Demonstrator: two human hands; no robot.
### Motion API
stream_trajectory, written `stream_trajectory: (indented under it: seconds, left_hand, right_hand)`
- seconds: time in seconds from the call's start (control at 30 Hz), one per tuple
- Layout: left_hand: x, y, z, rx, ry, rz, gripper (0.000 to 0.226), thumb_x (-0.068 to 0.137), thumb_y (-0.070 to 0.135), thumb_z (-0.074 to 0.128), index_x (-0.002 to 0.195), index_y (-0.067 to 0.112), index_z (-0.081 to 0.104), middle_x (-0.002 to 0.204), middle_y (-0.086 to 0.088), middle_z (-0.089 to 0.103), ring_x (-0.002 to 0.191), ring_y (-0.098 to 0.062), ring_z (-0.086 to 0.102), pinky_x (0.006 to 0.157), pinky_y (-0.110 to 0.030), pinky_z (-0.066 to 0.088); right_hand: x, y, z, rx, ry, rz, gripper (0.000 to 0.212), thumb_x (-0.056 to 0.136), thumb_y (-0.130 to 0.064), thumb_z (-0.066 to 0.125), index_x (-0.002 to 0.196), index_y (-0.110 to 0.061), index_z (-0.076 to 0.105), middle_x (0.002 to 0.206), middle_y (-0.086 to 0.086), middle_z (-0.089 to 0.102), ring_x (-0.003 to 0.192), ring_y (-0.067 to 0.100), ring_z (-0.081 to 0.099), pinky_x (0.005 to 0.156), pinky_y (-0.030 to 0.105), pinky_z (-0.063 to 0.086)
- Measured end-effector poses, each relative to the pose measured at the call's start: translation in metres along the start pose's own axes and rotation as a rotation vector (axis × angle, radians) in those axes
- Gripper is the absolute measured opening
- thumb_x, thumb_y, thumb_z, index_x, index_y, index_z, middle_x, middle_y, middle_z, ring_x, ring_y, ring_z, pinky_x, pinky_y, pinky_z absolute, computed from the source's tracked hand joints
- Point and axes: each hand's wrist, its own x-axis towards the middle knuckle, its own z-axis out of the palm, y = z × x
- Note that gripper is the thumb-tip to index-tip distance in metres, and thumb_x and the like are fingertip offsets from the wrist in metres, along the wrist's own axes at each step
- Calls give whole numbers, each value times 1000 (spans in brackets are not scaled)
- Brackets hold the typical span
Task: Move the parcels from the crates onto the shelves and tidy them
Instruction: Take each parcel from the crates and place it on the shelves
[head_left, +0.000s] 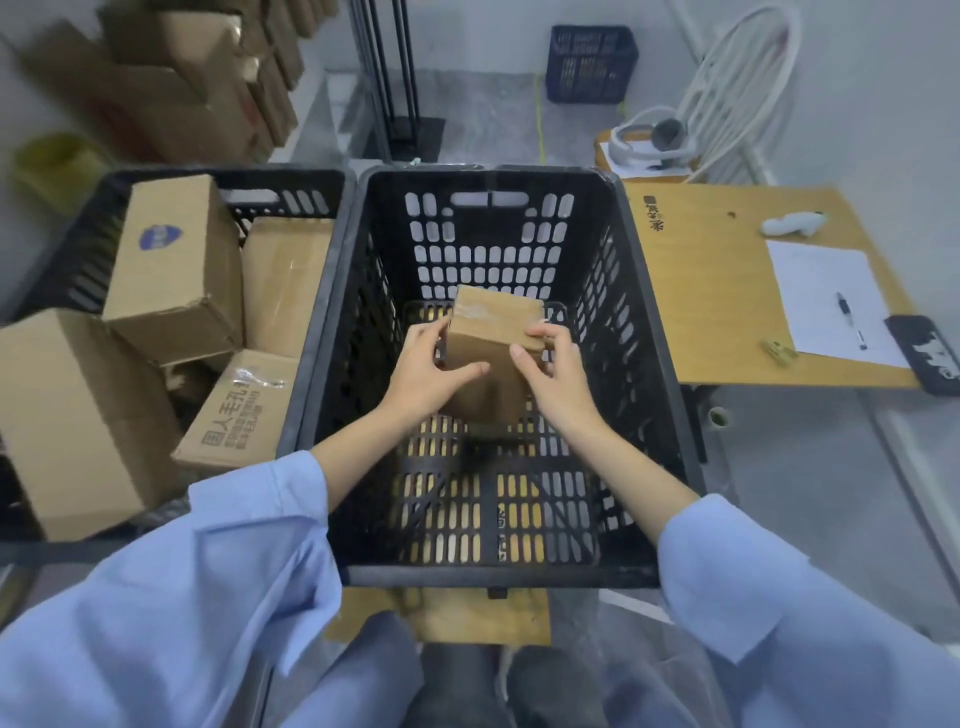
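Parcel in hand: a small brown cardboard box (491, 353) with clear tape across its top, at the centre of the frame, inside the black crate (332, 322) and lifted clear of the crate floor as far as I can judge from this angle.
My left hand (423, 371): wrapped on the box's left face, thumb lying across the near face, fingers curled around the far left edge.
My right hand (556, 374): on the box's right side, thumb pressed to the near face, fingertips pinching the upper right corner.
Grip: both hands closed on the same box, one on each side.
Black crate: slotted plastic, fills the middle of the frame; the box I hold is the only parcel I see in it.
Second crate (291, 179): left of the frame, just beside the first, holding several larger cardboard parcels (174, 270) leaning on one another, one with a blue round mark, one with printed characters.
Stacked cartons (156, 88): upper left of the frame, blurred, against the wall.
Wooden table (722, 306): right of the frame, touching the crate's right rim; on it a sheet of paper (826, 301) with a pen (849, 319) lying on it, and a dark phone (927, 353) at the right edge.
Blue crate (592, 65): upper middle, on the floor by the wall.
My sleeves (208, 597): light blue, lower part of the frame, pushed up the forearms.
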Motion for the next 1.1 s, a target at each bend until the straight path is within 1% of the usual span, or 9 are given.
stream_trajectory:
  seconds: [0.07,0.17,0.33,0.47,0.6,0.67,0.8,0.93,1.1]
  left_hand:
    - [-3,9,-5,-43,30,34,73,81,28,79,143,17,42,128,1,40,117,-9,46,100,-24,42]
    - [-11,23,-14,-98,66,72,64,83,29,77,137,21,45,128,0,42,117,-10,48,97,-22,45]
    - [-31,48,-32,-158,116,133,49,85,26,74,125,25,45,133,1,47,115,-1,49,91,-13,43]
    - [-50,62,-41,-213,109,128,58,83,20,76,129,23,42,136,5,48,103,12,49,81,-9,41]
    - [-65,77,-46,-191,83,160,77,77,13,80,139,26,36,135,8,45,115,-5,52,94,-22,47]
    - [-75,84,-44,-147,87,178,86,77,10,80,144,30,32,137,9,39,122,-11,48,94,-20,44]
    - [-95,96,-40,-105,188,215,91,78,10,80,151,28,28,135,6,33,126,-9,39,104,-24,37]
    - [-115,100,-46,-149,287,266,80,78,10,80,141,35,38,133,7,40,129,-12,43,110,-29,38]
    - [-143,107,-53,-136,431,235,72,80,16,79,139,32,43,136,14,51,122,-3,46,93,-16,38]
  right_hand:
    - [-1,-7,-2,2,18,-64,26,98,-24,58,121,-20,47,127,0,44,112,7,48,105,42,43]
    - [-5,-22,-8,15,20,-113,30,96,-22,61,118,-24,41,126,2,44,116,16,52,99,40,49]
    - [-19,-45,-24,89,-39,-147,63,91,-13,67,139,-21,28,127,-1,42,101,0,54,75,9,50]
    - [-30,-60,-34,48,-86,-209,81,87,-14,73,150,-25,23,146,2,33,117,13,50,89,18,45]
    - [-40,-70,-49,49,-189,-234,89,85,-7,74,153,-29,20,154,1,33,127,13,42,101,30,43]
    - [-44,-74,-56,38,-215,-255,89,86,-6,72,154,-27,20,154,1,34,133,14,40,106,33,42]
    - [-51,-85,-66,51,-260,-277,82,91,-8,66,156,-24,19,153,-2,33,125,7,39,98,27,41]
    - [-56,-96,-65,21,-306,-351,73,89,-6,68,149,-28,34,147,-3,40,134,17,42,110,47,42]
    - [-66,-113,-56,98,-391,-394,69,88,1,67,142,-26,35,153,-1,37,138,18,39,107,33,39]
